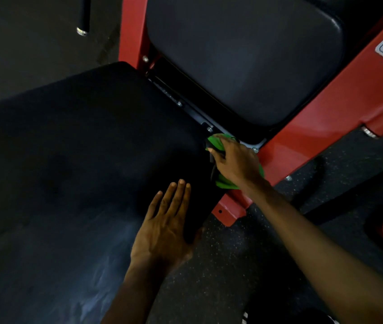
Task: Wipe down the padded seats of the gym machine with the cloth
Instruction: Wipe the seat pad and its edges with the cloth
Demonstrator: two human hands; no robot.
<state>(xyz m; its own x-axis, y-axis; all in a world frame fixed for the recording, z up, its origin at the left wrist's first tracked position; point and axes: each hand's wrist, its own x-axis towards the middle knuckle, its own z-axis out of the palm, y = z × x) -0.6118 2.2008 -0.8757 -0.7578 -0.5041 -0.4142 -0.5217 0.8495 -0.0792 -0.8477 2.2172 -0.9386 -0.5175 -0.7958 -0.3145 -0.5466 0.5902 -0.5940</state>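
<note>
Two black padded seats, bench [73, 164] and backrest [244, 61]; one green cloth [226, 182], clutched in my right hand [234, 160] at the bench's far-right corner; left hand [164, 228] flat, fingers straight.

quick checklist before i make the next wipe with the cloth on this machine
1. Grip on cloth: ok. The right hand holds the green cloth, bunched under the palm.
2. Cloth on padding: cannot tell. It sits at the far corner of the seat pad, next to a bracket bolt.
3. Wipe path back along the edge: not ok. The left hand lies flat on the pad's near edge and would probably be in the way.
4. Back pad within view: ok, just beyond the gap.
5. Seat pad already clean: cannot tell, too dark.
</note>
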